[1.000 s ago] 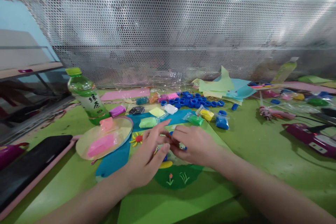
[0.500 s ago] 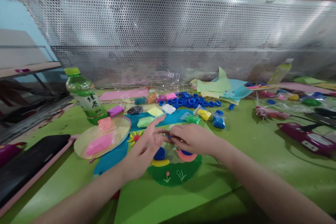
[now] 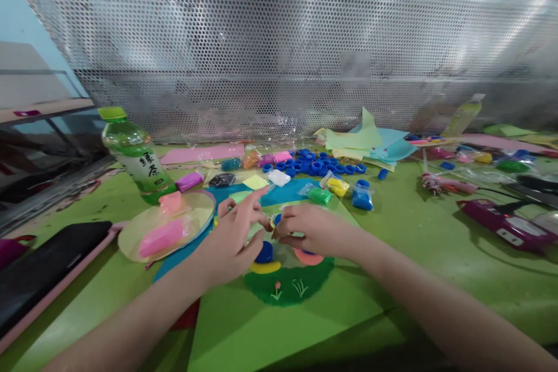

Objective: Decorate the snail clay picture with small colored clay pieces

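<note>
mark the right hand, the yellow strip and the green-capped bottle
Right hand (image 3: 311, 228): head view, back of the hand
Yellow strip (image 3: 265, 268): head view, its middle
Green-capped bottle (image 3: 138, 159): head view, its label

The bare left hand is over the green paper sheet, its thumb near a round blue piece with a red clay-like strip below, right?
Not quite: the head view shows a yellow clay-like strip below the round blue piece, not red. The rest holds.
</note>
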The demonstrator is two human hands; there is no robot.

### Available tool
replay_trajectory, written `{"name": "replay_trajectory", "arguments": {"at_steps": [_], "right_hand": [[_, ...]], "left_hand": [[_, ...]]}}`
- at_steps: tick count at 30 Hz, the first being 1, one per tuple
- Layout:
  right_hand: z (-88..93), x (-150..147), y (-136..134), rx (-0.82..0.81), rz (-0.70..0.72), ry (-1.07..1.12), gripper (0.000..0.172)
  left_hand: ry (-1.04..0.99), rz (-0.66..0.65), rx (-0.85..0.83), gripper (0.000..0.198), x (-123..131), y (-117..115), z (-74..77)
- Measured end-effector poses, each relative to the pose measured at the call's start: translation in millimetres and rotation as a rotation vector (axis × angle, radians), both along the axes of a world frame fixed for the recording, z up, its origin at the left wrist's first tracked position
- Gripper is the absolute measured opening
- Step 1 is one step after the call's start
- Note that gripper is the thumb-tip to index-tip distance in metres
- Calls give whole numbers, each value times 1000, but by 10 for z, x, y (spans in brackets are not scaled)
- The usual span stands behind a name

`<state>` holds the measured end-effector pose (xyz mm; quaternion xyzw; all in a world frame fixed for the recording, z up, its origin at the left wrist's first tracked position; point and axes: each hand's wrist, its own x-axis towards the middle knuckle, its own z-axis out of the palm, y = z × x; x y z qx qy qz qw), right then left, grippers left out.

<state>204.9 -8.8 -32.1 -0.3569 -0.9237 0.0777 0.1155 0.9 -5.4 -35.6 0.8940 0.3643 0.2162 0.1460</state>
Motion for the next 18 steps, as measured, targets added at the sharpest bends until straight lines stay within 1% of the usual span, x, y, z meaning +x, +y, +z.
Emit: {"name": "replay_trajectory", "arguments": {"at_steps": [4, 10, 13, 16, 18], "right_hand": [[-33, -90, -18, 140, -16, -148, 20], [-88, -188, -6, 379, -2, -348, 17], [-102, -216, -14, 424, 0, -377, 14], [-135, -239, -15, 435, 8, -346, 10], [-159, -256, -13, 433, 2, -309, 9]], "left_hand": [[-127, 124, 57, 49, -15, 33, 28], [-197, 195, 58, 50, -39, 80, 40], [-272, 214, 41, 46, -58, 108, 44], [-311, 250, 86, 35, -79, 124, 70], [-338, 266, 103, 33, -94, 127, 97]]}}
